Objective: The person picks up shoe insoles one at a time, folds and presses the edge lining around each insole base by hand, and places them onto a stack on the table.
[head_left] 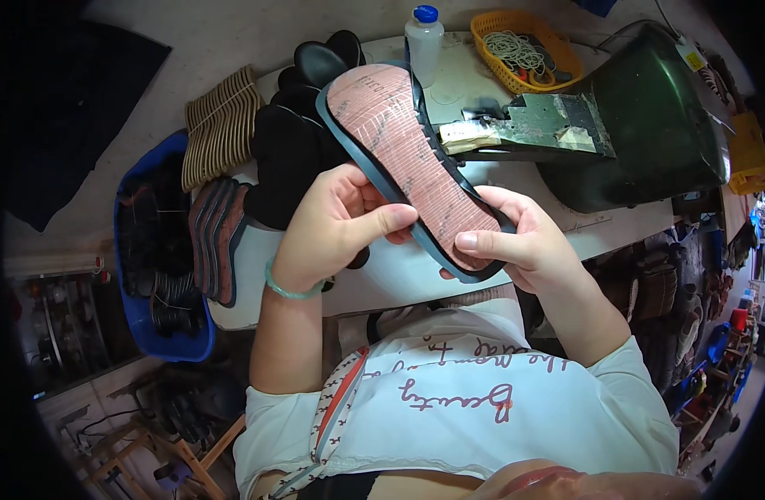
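A shoe insole (407, 158) with a pink lined face and a blue-grey edge is held up slantwise over the table. Along its right side runs a black shoe upper piece (436, 142), its edge drawn against the insole. My left hand (349, 218) grips the left edge near the narrow end, thumb on the pink face, other fingers beneath. At the lower right end my right hand (516, 237) pinches the insole and the black piece, its thumb pressed on the pink face. The underside is hidden.
Left of my hands are a stack of tan insoles (222, 125), several pink insoles (220, 237), black shoe parts (286, 158) and a blue basket (170, 346). A green machine (649, 125) with a projecting arm stands right, near a bottle (424, 46) and a yellow basket (482, 29) on the white table (286, 287).
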`<state>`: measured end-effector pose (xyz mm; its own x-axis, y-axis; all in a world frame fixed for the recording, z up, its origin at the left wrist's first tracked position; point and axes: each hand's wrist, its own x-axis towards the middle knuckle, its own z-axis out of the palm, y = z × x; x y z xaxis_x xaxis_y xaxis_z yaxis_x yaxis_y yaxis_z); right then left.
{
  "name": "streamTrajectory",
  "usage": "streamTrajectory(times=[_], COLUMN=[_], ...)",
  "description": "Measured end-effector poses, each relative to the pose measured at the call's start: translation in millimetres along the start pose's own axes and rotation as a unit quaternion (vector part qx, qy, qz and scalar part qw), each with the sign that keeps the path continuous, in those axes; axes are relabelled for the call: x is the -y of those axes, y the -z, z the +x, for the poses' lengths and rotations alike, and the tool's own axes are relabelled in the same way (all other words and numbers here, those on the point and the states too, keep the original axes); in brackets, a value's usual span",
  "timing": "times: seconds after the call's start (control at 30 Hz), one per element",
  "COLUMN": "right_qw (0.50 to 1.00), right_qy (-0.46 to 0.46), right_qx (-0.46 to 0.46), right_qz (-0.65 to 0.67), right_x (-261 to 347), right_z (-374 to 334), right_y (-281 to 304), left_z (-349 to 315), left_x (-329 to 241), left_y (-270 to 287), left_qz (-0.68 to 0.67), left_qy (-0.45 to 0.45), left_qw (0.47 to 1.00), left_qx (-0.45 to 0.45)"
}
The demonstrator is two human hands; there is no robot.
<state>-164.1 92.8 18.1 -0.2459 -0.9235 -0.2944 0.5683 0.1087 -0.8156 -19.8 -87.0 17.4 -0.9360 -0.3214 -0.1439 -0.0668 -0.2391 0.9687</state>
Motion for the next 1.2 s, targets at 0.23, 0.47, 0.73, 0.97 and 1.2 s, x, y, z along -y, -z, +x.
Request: streamTrajectory(times=[0.23,0.47,0.73,0.97,1.2], right_qw=[0.999,0.997,0.993,0.985,0.979], right_qy=[0.048,0.062,0.075,-0.009,0.043], right_qx=[-0.018,-0.012,-0.058,-0.129,-0.149], right_qz=[-0.004,0.046,0.064,0.114,0.134], right_x=[0,5,7,2,-1], right_z=[1,3,12,-1,21], right_y=[1,21,11,-15,-10], left_z=[55,99,114,118,139], left_x=[4,9,6,6,8], left_y=[5,0,-5,-5,19], left_qz=[-0.134,-0.066,-0.102,-0.098,0.043], left_qy=[-0.085,-0.026,0.019,0.055,0.009], left_qw=[0.983,0.990,0.988,0.989,0.992], left_qx=[-0.091,-0.120,-0.115,-0.098,-0.116])
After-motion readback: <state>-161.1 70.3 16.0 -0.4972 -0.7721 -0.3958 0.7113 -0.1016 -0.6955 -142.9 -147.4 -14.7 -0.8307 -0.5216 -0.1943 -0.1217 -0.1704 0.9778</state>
